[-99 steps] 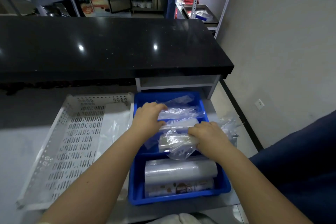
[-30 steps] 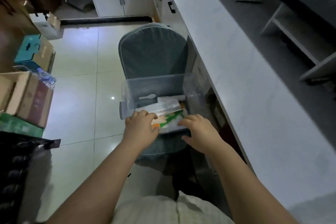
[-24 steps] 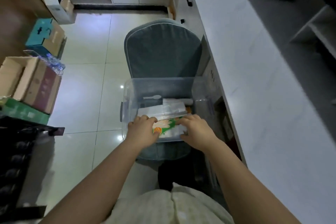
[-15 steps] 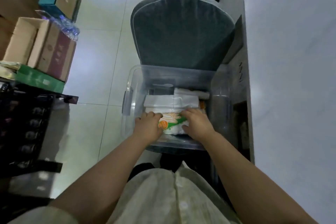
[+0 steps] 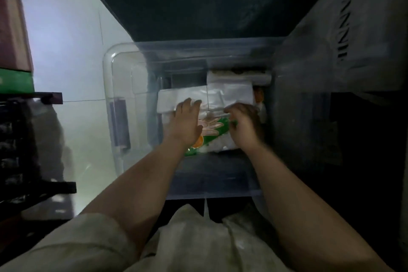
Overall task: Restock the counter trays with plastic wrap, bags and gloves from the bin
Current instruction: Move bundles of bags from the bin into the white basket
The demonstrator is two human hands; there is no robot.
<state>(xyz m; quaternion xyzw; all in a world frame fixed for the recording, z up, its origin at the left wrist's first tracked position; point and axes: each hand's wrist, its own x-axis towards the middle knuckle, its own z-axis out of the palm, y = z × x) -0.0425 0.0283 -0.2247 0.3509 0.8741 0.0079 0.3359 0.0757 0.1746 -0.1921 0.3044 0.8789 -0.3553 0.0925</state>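
Inside the clear bin (image 5: 108,104) the glove pack (image 5: 215,130) (green, printed with a hand) lies between both hands, its long axis running roughly from 7 to 1 o'clock. The left hand (image 5: 185,123) lies flat on its 9 o'clock edge; the right hand (image 5: 244,126) curls over the 3 o'clock edge, equally near. Neither grip visibly clenches it yet.

Dark chair back (image 5: 198,0), pale floor (image 5: 72,55)

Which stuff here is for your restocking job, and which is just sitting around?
For the job:
clear bin
green glove pack under both hands
white bag stack
left hand
right hand

Just lying about:
chair
boxes
black rack
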